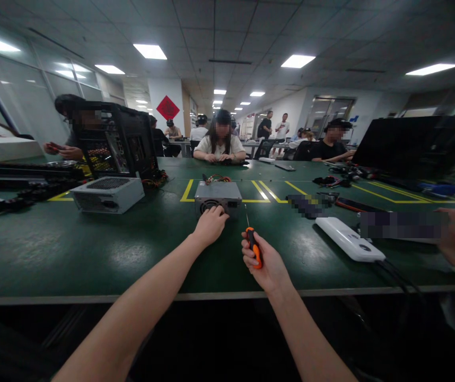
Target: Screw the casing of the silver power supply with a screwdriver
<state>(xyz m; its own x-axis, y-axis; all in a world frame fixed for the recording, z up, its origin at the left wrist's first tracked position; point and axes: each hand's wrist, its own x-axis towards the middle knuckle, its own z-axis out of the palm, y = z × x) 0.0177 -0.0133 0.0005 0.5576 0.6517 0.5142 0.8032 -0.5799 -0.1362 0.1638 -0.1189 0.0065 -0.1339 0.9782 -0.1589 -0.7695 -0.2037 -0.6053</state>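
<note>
While touching the silver power supply (221, 191) with the left grip (210, 225), not showing whether spread or pinching, clasping an orange-and-black screwdriver (254, 249) in the right grip (269, 264) over the counter (72, 254).

Ceiling panels (150, 51) glow above dimness
Glare whitens the green counter (92, 265); the right edge stretches and blurs.

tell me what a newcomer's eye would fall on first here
Probably the orange-and-black-handled screwdriver in the right hand, its thin metal shaft pointing away over the green table. Next comes the boxy grey metal power supply at centre, with the left hand at its front. Farther back, left of centre, a red diamond-shaped sign stands out against a white wall.
</note>
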